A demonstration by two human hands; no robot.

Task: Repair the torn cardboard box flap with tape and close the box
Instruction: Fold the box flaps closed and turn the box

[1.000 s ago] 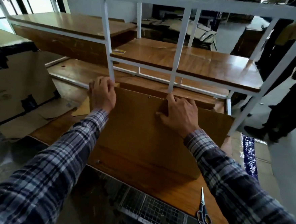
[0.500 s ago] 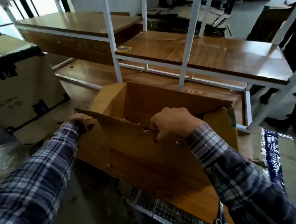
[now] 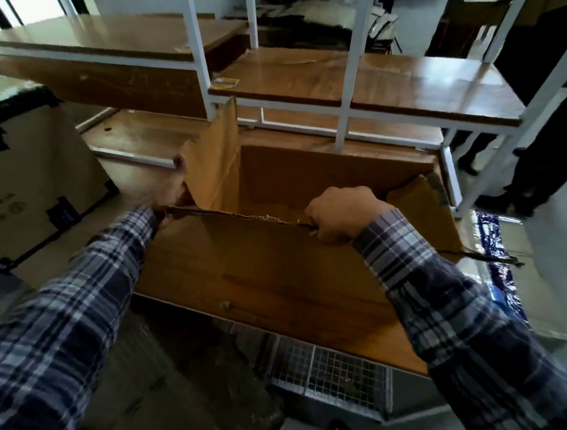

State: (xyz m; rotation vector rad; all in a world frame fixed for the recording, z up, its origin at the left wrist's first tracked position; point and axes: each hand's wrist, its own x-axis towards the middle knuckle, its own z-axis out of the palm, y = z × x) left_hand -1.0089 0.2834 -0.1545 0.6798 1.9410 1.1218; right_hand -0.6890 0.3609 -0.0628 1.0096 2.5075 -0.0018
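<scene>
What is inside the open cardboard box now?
Inside the cardboard box only bare brown inner walls show. Its near wall, gripped by the left hand and right hand, hides the bottom.

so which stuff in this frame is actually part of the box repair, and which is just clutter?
In the job:
- cardboard box, open on the table
- its ragged near edge
- left hand and right hand, both gripping that edge

Lying about:
- big taped box at left
- white shelf frame
- blue patterned sheet at right
</scene>
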